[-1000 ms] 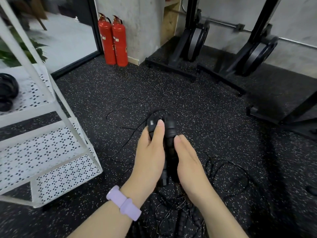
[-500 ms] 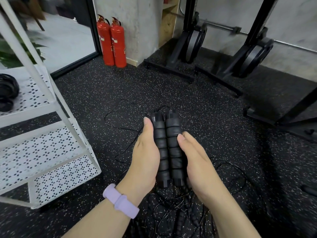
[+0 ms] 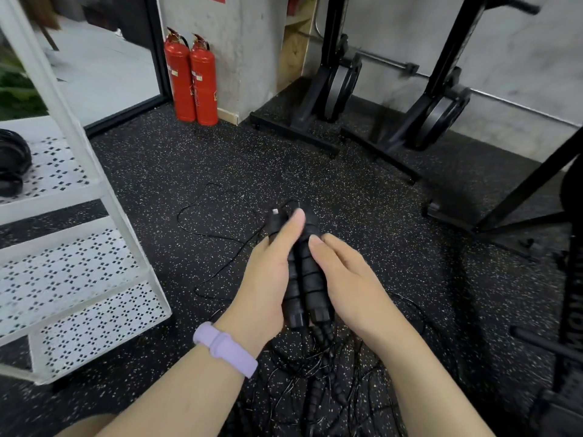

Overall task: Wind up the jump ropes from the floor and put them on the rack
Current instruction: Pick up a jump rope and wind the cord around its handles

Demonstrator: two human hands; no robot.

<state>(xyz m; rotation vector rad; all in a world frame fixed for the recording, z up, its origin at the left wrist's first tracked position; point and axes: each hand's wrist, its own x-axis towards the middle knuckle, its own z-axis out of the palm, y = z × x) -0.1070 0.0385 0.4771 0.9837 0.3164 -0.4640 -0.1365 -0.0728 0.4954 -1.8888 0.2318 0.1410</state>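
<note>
Two black ribbed jump rope handles [image 3: 304,279] lie side by side, upright, between my hands over the speckled floor. My left hand [image 3: 268,275] grips them from the left, its thumb laid across the top of the left handle. My right hand [image 3: 350,279] holds them from the right, thumb tip on the right handle. Their thin black cord [image 3: 217,222] loops over the floor beyond my hands. A tangle of more black ropes and handles [image 3: 318,383] lies under my wrists. The white perforated metal rack [image 3: 79,279] stands at the left.
Two red fire extinguishers [image 3: 192,80] stand against the concrete pillar. Black weight racks with plates [image 3: 340,86] line the far wall and the right side. A black coiled item [image 3: 12,159] sits on the rack's upper shelf. A purple band is on my left wrist.
My left thumb has slid up over the top of the left handle. The pair of handles has tilted slightly, and both hands close tighter round them.
</note>
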